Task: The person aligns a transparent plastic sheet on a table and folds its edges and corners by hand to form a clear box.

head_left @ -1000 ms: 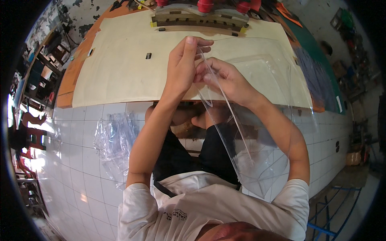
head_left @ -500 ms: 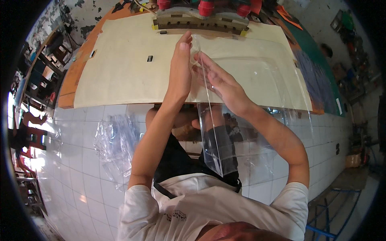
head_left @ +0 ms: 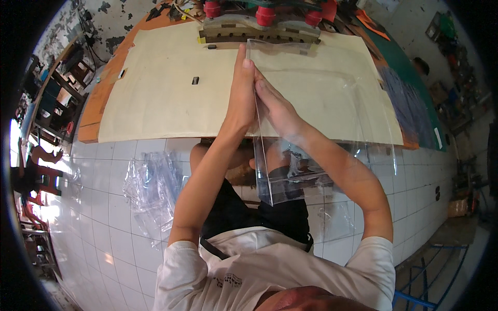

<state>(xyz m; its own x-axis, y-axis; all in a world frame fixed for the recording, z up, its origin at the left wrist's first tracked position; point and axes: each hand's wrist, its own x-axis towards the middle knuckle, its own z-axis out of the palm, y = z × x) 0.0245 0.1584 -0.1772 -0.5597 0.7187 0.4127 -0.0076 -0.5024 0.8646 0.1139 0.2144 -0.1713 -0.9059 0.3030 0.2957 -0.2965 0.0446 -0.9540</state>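
A large clear plastic cover [head_left: 332,83] with creased edges stands upright over the table's front edge, its lower part hanging in front of my legs. My left hand [head_left: 243,93] lies flat along the outside of its left edge, fingers straight and together. Against the other side of that same wall presses my right hand [head_left: 277,109], palm facing the left one, partly seen through the plastic. The wall is pinched between both palms, and the right fingertips are partly hidden behind the left hand.
Cream paper covers the table [head_left: 166,88], with a small black block [head_left: 195,80] on it. At the back is a metal machine bar [head_left: 259,35] below red parts. Crumpled clear plastic [head_left: 153,192] lies on the tiled floor to the left; bluish plastic sheets [head_left: 410,98] lie at the right.
My palms have come together on the plastic wall; the right hand has moved up and left against the left. The cover's lower corner has risen and shifted slightly left.
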